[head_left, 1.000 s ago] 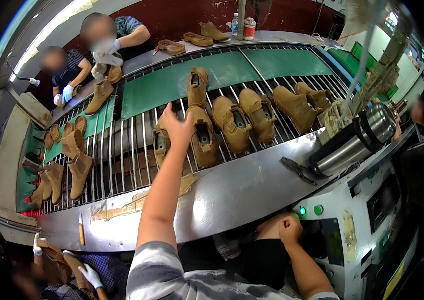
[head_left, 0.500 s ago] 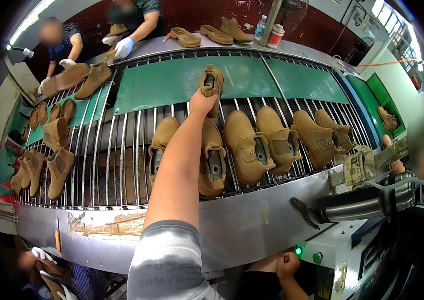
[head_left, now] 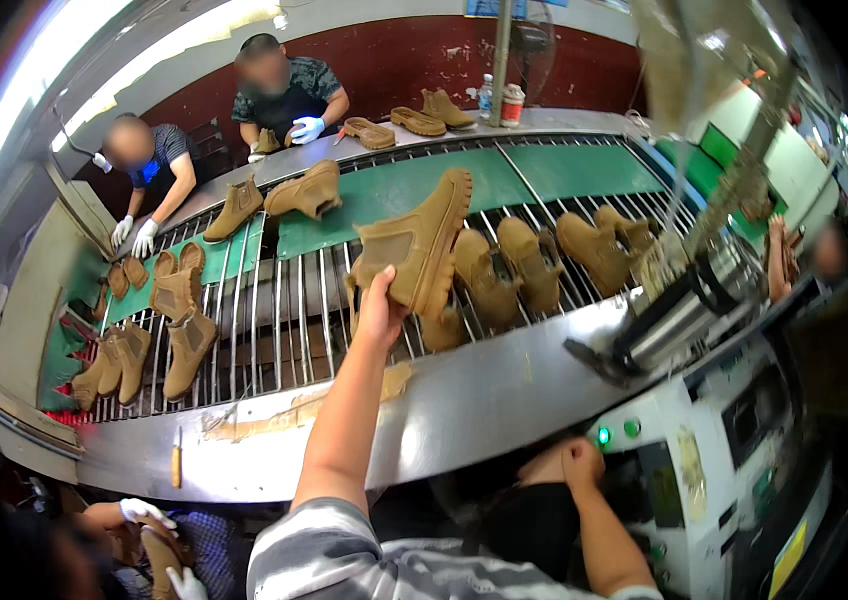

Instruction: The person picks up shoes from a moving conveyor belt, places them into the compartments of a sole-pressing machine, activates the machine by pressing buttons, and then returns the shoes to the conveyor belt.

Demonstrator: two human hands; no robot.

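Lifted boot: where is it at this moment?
Head view, centre: the boot is held up in the left hand above the roller conveyor, just left of a row of boots.

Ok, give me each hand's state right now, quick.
Left hand: closed on the tan boot, lifted off the conveyor.
Right hand: fisted low by the machine, holding nothing visible.

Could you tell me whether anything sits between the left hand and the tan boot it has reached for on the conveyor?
Nothing visible does. The left hand already grips the tan boot at its heel end and holds it tilted up above the conveyor rollers. The other boots lie to its right, apart from the hand. The right hand is down by the machine panel.
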